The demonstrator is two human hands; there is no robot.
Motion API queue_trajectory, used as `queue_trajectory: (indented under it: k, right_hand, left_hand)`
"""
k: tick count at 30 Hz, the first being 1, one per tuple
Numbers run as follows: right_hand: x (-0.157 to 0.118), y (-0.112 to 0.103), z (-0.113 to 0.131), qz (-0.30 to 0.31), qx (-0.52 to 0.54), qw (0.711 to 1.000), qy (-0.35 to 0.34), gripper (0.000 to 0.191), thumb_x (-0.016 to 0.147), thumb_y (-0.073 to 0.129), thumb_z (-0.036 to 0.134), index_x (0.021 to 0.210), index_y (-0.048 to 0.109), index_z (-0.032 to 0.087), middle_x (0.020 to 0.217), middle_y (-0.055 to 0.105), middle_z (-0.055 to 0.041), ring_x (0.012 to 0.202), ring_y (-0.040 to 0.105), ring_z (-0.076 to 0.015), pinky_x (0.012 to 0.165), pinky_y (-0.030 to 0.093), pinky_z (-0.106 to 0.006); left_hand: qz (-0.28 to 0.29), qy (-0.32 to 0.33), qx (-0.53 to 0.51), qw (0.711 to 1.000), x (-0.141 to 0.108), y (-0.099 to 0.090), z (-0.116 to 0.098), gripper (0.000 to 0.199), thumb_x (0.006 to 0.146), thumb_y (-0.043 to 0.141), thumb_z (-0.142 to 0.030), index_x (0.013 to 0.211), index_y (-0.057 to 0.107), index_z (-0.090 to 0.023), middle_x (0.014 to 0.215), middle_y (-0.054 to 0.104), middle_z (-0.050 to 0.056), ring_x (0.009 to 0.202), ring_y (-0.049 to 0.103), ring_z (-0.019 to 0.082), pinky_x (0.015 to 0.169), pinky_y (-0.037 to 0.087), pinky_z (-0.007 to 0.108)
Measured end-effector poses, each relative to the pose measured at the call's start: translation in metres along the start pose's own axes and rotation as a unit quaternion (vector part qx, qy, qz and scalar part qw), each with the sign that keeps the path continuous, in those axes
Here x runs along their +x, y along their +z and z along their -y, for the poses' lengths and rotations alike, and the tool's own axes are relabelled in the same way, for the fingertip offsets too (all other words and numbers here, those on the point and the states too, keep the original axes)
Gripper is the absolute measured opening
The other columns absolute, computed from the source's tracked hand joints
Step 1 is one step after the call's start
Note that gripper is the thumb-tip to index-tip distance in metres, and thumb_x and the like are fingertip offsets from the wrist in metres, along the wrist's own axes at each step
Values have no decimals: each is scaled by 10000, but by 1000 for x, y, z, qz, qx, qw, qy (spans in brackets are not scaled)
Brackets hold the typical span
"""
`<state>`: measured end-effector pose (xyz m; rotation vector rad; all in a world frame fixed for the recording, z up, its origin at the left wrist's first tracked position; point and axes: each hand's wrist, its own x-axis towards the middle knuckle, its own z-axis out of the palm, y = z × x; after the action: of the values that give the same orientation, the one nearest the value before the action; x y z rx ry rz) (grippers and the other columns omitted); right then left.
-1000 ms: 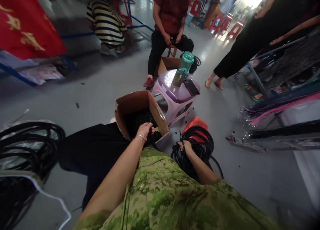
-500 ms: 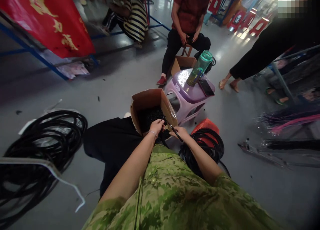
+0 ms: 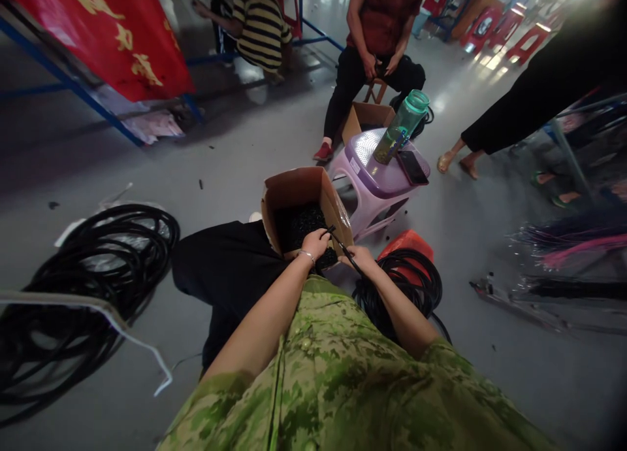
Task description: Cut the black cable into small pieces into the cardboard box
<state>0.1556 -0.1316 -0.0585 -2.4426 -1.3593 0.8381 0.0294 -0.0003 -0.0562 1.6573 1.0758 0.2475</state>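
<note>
My left hand [image 3: 316,243], with a bracelet at the wrist, is closed on a short end of black tubing [image 3: 330,230]. My right hand [image 3: 360,258] grips a slim dark tool that looks like scissors [image 3: 343,248], its tip close to that tubing; whether they touch is too small to tell. Both hands are over the near side of an open cardboard box [image 3: 337,206]. Many small black pieces [image 3: 306,221] lie inside it. A coil of black tubing [image 3: 424,274] rests below my right forearm, beside a red bag [image 3: 409,243].
A purple stool [image 3: 365,151] beyond the box bears a green bottle [image 3: 402,125] and a phone [image 3: 413,168]. Large black coils [image 3: 98,255] lie at left, near a pale bent rod [image 3: 112,317]. A seated person [image 3: 385,19] works behind the stool; another person's legs [image 3: 509,124] stand at right.
The view has shifted, moving the surroundings slightly right and up. The dark tool's tip now appears nearer the tubing in my left hand. Both hands keep their hold.
</note>
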Motion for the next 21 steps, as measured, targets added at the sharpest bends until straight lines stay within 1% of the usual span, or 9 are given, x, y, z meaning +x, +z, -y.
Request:
queue_trajectory:
  k: [4,7,13,17,21]
  right_hand:
    - [0,3,-1,-1,39,999,-3,194,783,656,376,763,710,191,664,660,0,674,598,-145,579,343,-202]
    - [0,5,0,3,67,998,-5,226,795,637,393,738,712,188,591,637,11,628,590,-136,568,355,-195]
    - [-7,5,3,-6,61,998,-3,288,807,612,416,676,711,180,539,626,-5,602,591,-147,562,363,-200]
    - [-10,3,4,-17,45,999,-11,280,809,609,410,689,719,182,596,651,-13,626,596,-149,575,354,-205]
    - [-9,3,2,-26,12,1000,-11,272,797,622,426,711,722,189,654,668,-17,646,591,-149,581,341,-208]
  left_hand:
    - [21,22,71,997,-2,-2,-4,258,878,515,-227,996,732,-152,822,722,60,798,653,176,759,487,249]
    - [18,31,78,996,-3,-1,-4,275,880,519,-224,1042,728,-148,925,736,75,877,655,189,822,488,266]
    - [13,8,43,999,-1,1,0,289,889,524,-245,1078,722,-151,838,726,57,814,652,177,784,500,258]
    - [9,13,44,999,-2,1,-2,296,897,511,-243,1086,721,-157,826,723,50,817,651,171,781,499,250]
    - [20,18,61,998,-3,-1,-5,315,907,495,-237,1121,709,-151,892,736,65,854,658,177,821,497,263]
